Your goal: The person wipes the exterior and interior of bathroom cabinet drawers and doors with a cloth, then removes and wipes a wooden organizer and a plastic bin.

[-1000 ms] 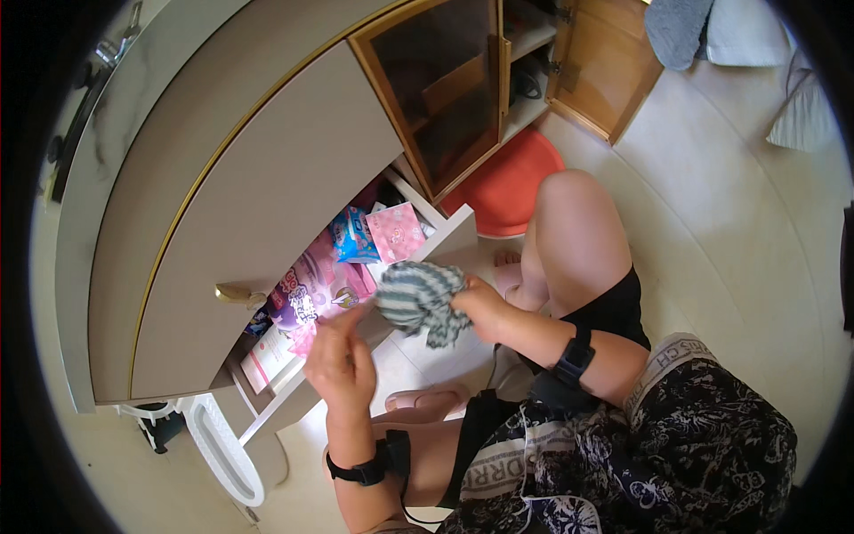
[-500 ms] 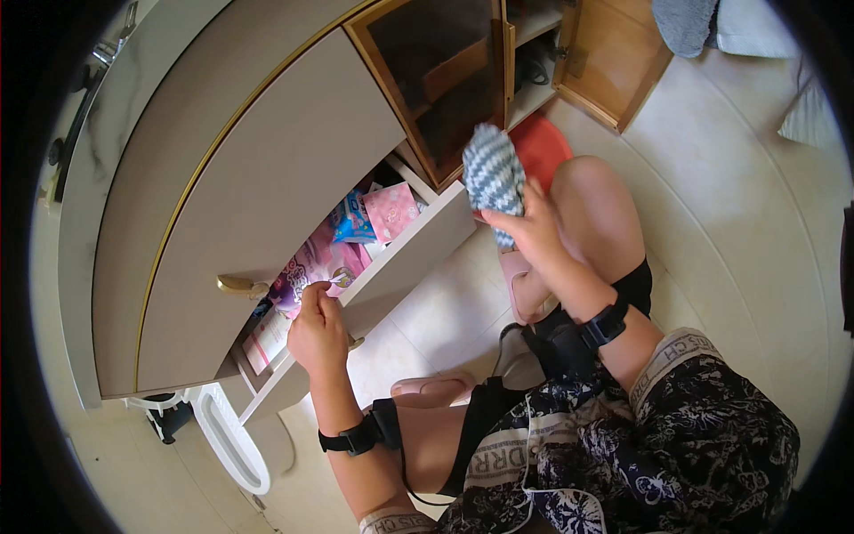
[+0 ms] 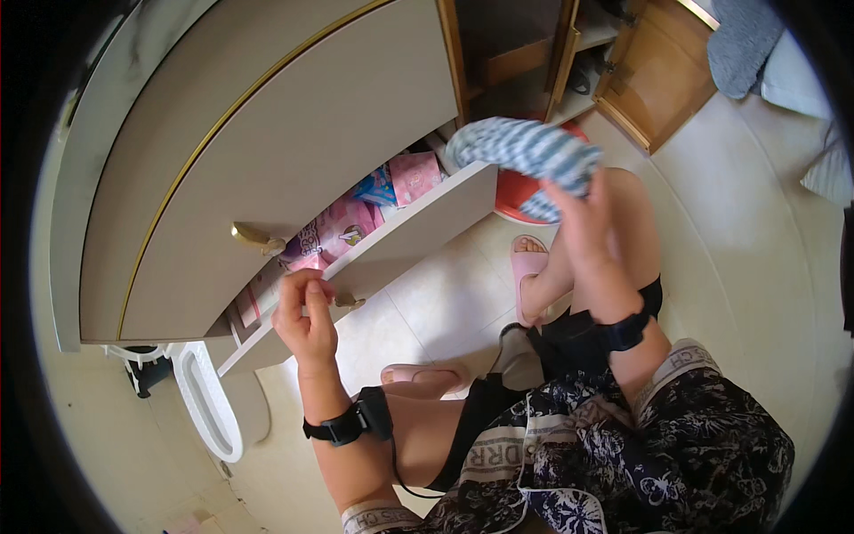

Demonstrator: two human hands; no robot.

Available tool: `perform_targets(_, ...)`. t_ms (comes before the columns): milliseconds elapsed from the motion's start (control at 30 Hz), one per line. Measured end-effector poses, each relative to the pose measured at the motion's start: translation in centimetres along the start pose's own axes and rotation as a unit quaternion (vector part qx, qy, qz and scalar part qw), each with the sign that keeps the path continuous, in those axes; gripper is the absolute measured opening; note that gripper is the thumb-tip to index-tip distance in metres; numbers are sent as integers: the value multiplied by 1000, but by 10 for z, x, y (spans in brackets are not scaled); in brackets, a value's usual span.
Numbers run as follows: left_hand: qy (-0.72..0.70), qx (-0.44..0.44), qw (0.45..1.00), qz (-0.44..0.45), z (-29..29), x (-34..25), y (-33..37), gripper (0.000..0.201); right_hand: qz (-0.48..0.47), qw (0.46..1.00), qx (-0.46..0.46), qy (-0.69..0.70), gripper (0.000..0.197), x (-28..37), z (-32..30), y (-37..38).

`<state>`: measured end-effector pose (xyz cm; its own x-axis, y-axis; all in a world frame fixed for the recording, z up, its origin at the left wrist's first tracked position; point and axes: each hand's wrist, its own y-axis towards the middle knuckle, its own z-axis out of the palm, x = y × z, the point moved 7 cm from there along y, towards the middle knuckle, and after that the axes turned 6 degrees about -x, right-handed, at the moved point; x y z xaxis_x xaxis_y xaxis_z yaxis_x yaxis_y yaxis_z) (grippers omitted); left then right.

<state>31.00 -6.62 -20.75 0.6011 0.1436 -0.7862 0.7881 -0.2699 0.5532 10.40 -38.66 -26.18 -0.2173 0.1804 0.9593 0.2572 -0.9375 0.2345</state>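
Above the far right corner of an open drawer (image 3: 427,230), a striped cloth (image 3: 525,147) hangs from the person's right hand (image 3: 585,218), its fingers closed around the end nearest the person. The cloth's other end overlaps the drawer's corner in this view; whether it touches cannot be told. It also covers part of a red basin (image 3: 511,189) on the floor, and the bare right knee (image 3: 633,198) stands just beside the hand. The left hand (image 3: 304,320) is at the drawer's front edge, near a gold drawer handle (image 3: 350,303), its fingers curled inward; contact with the edge is unclear. Inside the drawer lie a pink square packet (image 3: 414,176), a blue packet (image 3: 375,189), a pink bag (image 3: 336,230) and a white box (image 3: 251,304), partly hidden by the raised front. Over them juts a gold cupboard handle (image 3: 253,238). Beyond the basin, a wooden door (image 3: 658,76) stands ajar from its cupboard. The feet wear pink slippers (image 3: 528,278) before the drawer, and a white tray (image 3: 209,405) sits past its left end.
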Motion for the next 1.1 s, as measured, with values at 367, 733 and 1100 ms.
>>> perform_targets(367,217,94,970,-56,9,36,-27,13,135,983,-4,128,37,10,3,-13)
perform_targets(733,202,-7,969,-145,-27,70,-8,36,254,947,169,104,49,-60,72,-42)
perform_targets(1100,191,-38,950,-245,-58,70,-5,47,-363,906,109,-188,56,4,157,-55)
